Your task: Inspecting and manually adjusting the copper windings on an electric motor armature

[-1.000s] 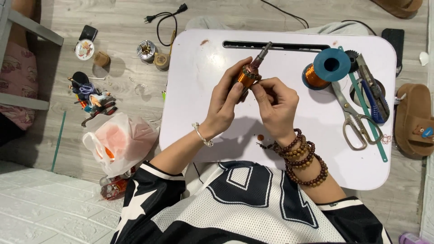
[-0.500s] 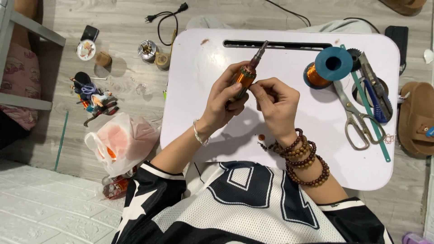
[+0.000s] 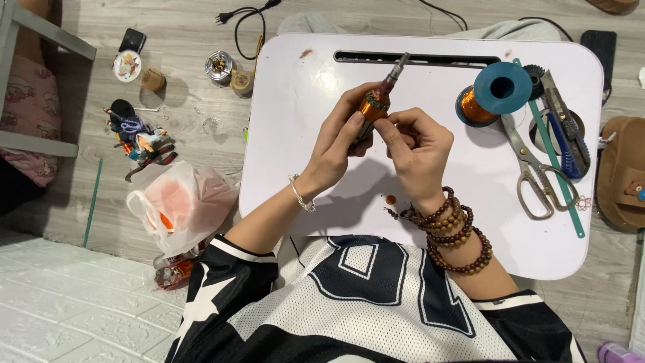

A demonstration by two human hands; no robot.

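Step in hand: looks to us like we're mid-winding, laying copper wire onto the small motor armature [image 3: 373, 106] held up over the middle of the white lap table [image 3: 295, 134].

Where the piece is: off the tabletop, in the air between both hands, shaft tip pointing up and away toward the slot at the table's far edge.

Left hand [image 3: 339, 144]: fingers curled round the armature's lower end, clamped firmly on it, thumb along the side. Not loose at all.

Right hand [image 3: 416, 144]: fingertips pinched together right beside the copper coil. We reckon it's pinching the wire end, but the strand is too thin to make out, so can't say for sure.

Next move, our guess: needs the left to keep the piece steady while the right guides wire snugly into a slot without slack.

Feed: copper wire spool [image 3: 485, 97] with blue flange sits on the table to the right, near the work.

Other bits: scissors [image 3: 537, 175] and blue-handled pliers [image 3: 568, 138] lying further right, untouched. Plastic bag [image 3: 181, 205] on the floor to the left.
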